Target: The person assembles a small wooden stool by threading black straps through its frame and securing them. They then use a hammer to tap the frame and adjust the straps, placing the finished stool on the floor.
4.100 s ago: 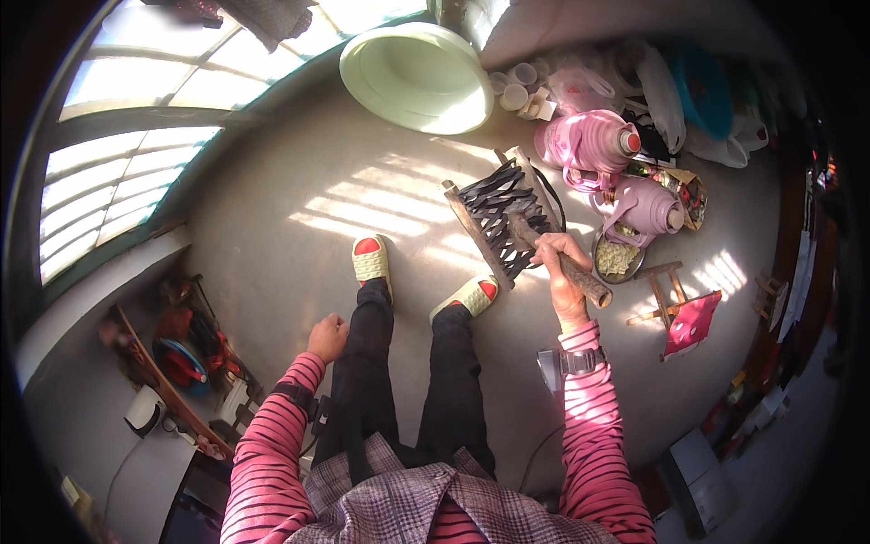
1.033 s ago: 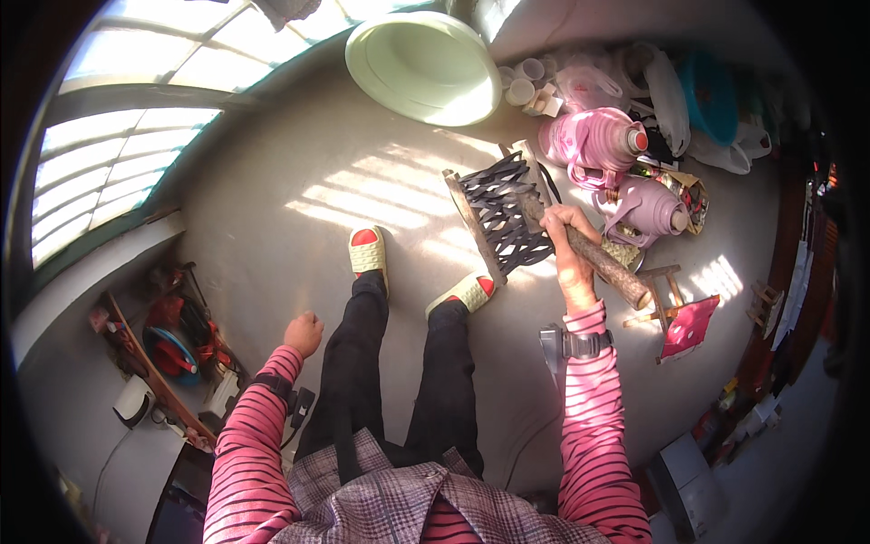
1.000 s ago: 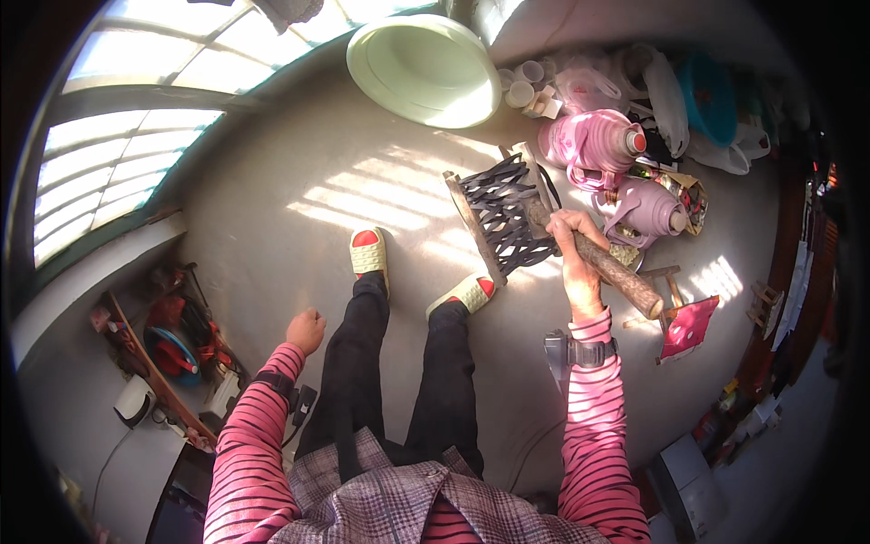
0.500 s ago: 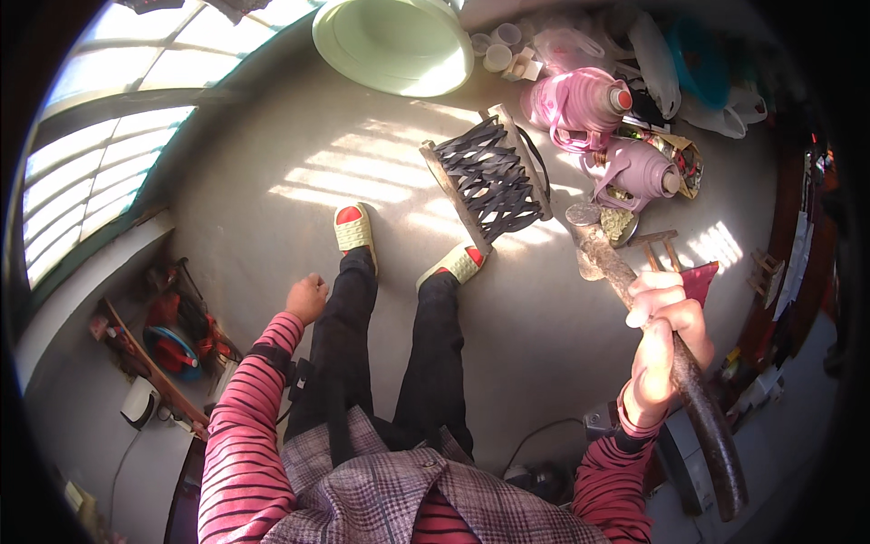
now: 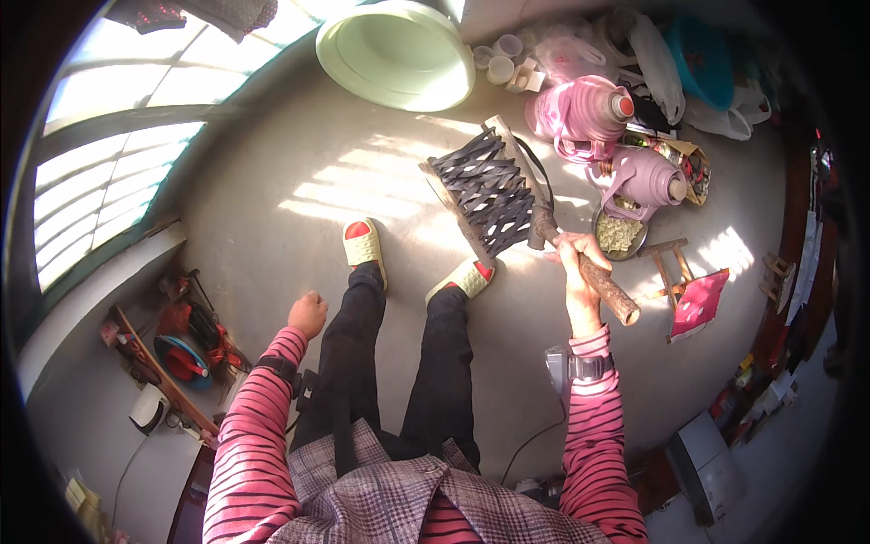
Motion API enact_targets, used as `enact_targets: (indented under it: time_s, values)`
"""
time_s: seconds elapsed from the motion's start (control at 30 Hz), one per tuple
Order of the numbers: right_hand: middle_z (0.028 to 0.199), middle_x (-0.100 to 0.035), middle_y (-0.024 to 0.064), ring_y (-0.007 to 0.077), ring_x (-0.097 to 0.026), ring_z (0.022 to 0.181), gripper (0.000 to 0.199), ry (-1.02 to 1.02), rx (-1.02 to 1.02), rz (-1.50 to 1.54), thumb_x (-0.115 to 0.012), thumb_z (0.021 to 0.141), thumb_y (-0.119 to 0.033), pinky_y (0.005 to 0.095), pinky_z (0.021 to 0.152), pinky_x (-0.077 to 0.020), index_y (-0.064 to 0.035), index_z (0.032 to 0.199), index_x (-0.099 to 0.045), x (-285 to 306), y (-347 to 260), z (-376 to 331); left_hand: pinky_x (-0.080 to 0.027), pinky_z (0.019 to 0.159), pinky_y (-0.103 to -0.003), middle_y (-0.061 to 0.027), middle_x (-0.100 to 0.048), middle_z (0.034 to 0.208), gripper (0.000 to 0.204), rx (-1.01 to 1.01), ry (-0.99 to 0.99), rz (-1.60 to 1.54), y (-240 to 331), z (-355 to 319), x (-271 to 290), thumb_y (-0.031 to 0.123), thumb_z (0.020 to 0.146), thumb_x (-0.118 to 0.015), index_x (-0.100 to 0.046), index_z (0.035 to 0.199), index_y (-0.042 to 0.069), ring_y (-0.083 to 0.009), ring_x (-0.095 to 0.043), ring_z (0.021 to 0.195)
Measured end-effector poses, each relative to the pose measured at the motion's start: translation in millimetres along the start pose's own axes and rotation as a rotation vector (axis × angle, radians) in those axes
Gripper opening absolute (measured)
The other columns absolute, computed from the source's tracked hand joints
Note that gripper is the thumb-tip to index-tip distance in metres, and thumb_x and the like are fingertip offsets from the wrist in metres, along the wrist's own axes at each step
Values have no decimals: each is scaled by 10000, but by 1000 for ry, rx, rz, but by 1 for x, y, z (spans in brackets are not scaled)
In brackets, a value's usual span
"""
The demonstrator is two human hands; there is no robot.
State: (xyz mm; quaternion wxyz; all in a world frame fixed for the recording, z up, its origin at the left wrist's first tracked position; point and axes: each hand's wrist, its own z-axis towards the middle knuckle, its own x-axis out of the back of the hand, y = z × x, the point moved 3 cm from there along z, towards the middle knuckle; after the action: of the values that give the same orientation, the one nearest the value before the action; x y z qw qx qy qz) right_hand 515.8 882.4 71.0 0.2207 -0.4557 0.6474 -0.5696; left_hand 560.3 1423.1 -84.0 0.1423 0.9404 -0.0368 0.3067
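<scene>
My right hand [image 5: 577,263] is wrapped round the handle of a wooden mallet [image 5: 612,292], which looks like a rough, bark-brown branch. The mallet's head is at the right wooden bar of a stool [image 5: 487,192] with a seat of crisscrossed black straps; whether they touch I cannot tell. The stool lies on the floor just beyond my right foot, in a yellow-green slipper [image 5: 467,279]. My left hand [image 5: 309,313] hangs beside my left leg, fingers curled, with nothing visible in it.
Two pink thermos flasks [image 5: 584,118] stand near a bowl of pale food pieces [image 5: 618,234]. A small folding stool [image 5: 700,303] with a pink seat is at the right. Far off are a pale green basin [image 5: 399,59] and plastic bags [image 5: 654,68]. A window [image 5: 109,172] fills the left side.
My right hand has swung the mallet down and to the left, from raised at the right to the stool's right bar. My left hand stays curled in about the same place.
</scene>
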Motion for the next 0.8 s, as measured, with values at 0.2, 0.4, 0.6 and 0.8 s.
enact_targets:
  time_s: [0.2,0.4,0.6,0.8]
  values:
    - [801,-605,139,191,-600,695,197,81,164,97,-508,996,-106,307,563,-578,36,859,-511,30,-104,-25,-516,826,-516,-240,-693,896,241,-129,-4,-33,41,13,16,225,904,-556,-649,927,4,-440,-659,877]
    - [699,-481,90,187,-475,687,153,-15,267,190,-440,952,-63,250,397,-458,-26,807,-408,46,-175,-50,-518,816,-514,-240,-693,884,246,-112,-16,-14,56,14,34,234,908,-552,-645,909,6,-438,-659,875]
    - [679,-509,84,179,-485,595,216,-102,374,171,-549,927,-77,282,454,-428,-29,759,-421,35,-148,-67,-518,810,-515,-246,-690,873,245,-36,-25,29,27,6,25,242,907,-558,-653,909,17,-438,-660,876]
    - [646,-488,7,94,-461,568,256,-101,-215,-23,-628,967,-109,265,534,-410,-19,773,-486,-45,56,-4,-518,824,-514,-250,-690,890,243,77,-91,-6,20,-5,16,251,901,-569,-656,922,25,-445,-657,890]
